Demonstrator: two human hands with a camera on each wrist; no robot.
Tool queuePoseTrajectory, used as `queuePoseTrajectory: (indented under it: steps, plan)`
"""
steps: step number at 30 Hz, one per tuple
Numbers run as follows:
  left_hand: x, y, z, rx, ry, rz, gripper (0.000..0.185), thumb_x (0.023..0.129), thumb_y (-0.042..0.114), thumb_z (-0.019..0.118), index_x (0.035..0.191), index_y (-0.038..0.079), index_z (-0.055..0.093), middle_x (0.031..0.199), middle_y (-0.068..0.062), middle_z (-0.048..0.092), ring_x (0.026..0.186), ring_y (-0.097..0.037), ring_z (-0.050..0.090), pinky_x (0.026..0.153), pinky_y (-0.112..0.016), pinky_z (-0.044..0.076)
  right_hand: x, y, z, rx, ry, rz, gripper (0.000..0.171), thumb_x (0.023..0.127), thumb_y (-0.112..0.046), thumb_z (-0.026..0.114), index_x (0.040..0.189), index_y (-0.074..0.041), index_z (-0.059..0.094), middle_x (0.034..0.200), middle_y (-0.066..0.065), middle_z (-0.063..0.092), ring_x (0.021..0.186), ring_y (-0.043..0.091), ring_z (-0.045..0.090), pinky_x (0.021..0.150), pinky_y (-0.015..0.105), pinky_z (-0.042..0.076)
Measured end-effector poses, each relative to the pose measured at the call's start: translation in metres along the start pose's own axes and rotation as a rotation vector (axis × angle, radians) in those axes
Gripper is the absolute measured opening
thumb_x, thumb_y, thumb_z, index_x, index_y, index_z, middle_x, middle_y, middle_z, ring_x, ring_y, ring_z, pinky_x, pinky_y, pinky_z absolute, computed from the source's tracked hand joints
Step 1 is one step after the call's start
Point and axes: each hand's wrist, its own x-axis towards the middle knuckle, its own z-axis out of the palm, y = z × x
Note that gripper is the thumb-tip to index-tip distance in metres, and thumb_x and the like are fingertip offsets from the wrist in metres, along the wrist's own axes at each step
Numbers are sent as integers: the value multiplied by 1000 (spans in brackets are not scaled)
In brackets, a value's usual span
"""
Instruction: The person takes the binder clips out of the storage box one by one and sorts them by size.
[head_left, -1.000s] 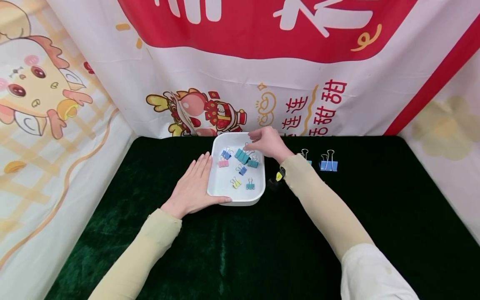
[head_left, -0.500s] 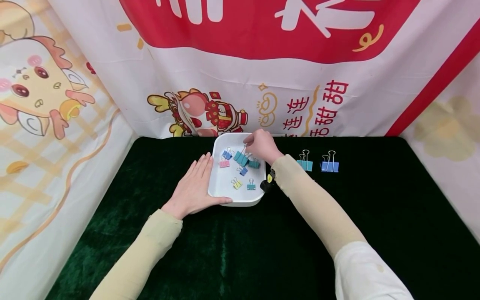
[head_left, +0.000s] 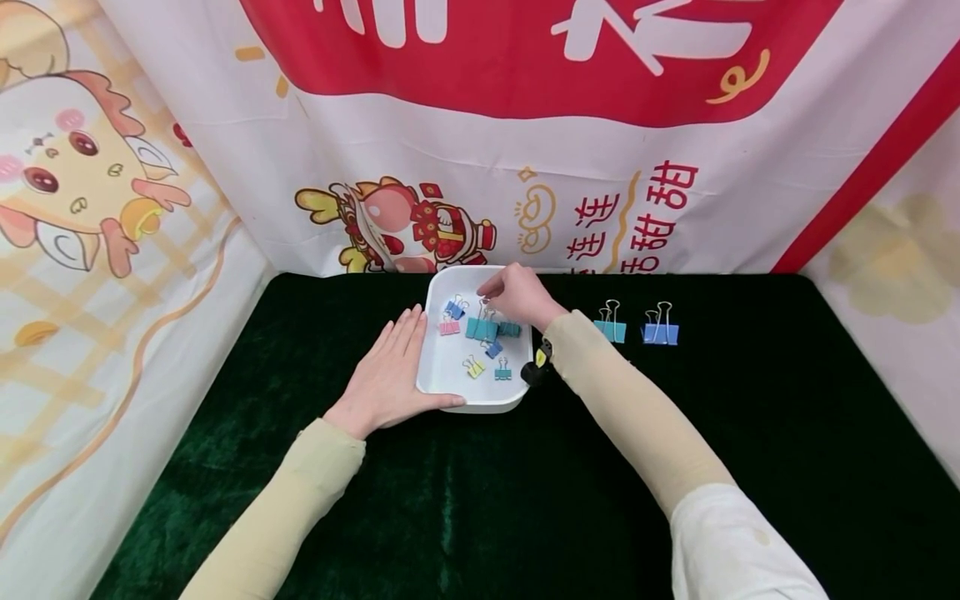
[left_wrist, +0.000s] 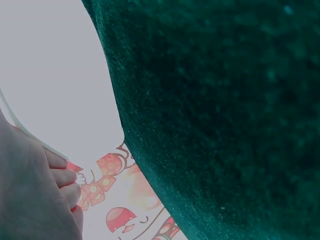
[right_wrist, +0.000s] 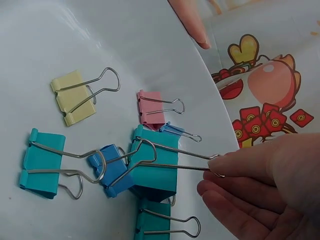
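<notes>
Large teal clip (right_wrist: 155, 167) pinched by wire handles in right hand (head_left: 521, 296), over white tray (head_left: 438, 379) centre. Left hand (head_left: 386, 375) laid flat at tray's 9 o'clock. Risk: small blue clip (right_wrist: 112, 167) snagged on handle loop (dragged out), or thin wire slipped from fingertips.

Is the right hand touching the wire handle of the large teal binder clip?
Touching: the right wrist view shows right hand fingertips pinching the large teal binder clip's handle.

The right hand (right_wrist: 260, 190) pinches the large teal binder clip (right_wrist: 156, 165) by its wire handles above the white tray (right_wrist: 60, 40).
</notes>
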Motion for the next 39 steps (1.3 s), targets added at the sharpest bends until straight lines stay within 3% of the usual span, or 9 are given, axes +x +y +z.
queuePoseTrajectory:
  steps: [8,19,26,30,33,39]
  plan:
    - [0,0,0,-1,-8,-1,130,76,88,57,164,7,7,170,-8,2,155,-23,-1,123,-46,5,0,0,0,-72,-6,-35,17,93,-7,75,109,-7,80,103,3,75,96,15,66,87,32,55]
    - [1,-1,1,7,-12,-7,131,76,89,57,164,7,6,170,-8,1,155,-23,-2,123,-46,5,-2,2,0,38,10,-14,10,94,-10,75,101,-7,81,90,0,74,80,15,69,74,29,57]
    - [0,-1,0,6,-14,-12,131,76,89,57,164,7,4,170,-8,0,155,-23,-2,123,-46,5,-2,3,-2,90,2,1,9,93,-10,75,101,-7,80,92,1,74,80,16,70,73,29,58]
    - [0,-1,0,3,-10,-12,131,76,88,57,164,7,5,170,-8,1,155,-23,-2,123,-46,5,-2,3,-2,25,-15,-38,21,89,-9,80,110,-6,79,97,2,75,88,14,69,81,31,57]
    - [0,-1,0,2,-7,-11,131,75,89,58,164,7,5,170,-8,1,155,-23,-2,123,-46,5,-1,4,-1,-82,-39,-89,33,85,-12,84,116,-5,77,103,3,74,94,14,66,87,32,54]
    - [0,0,1,7,-4,-7,132,75,90,57,164,7,5,170,-9,2,155,-23,-2,123,-46,5,-4,3,3,-291,-126,-178,50,79,-14,89,125,-2,71,109,6,72,98,16,64,88,33,54]
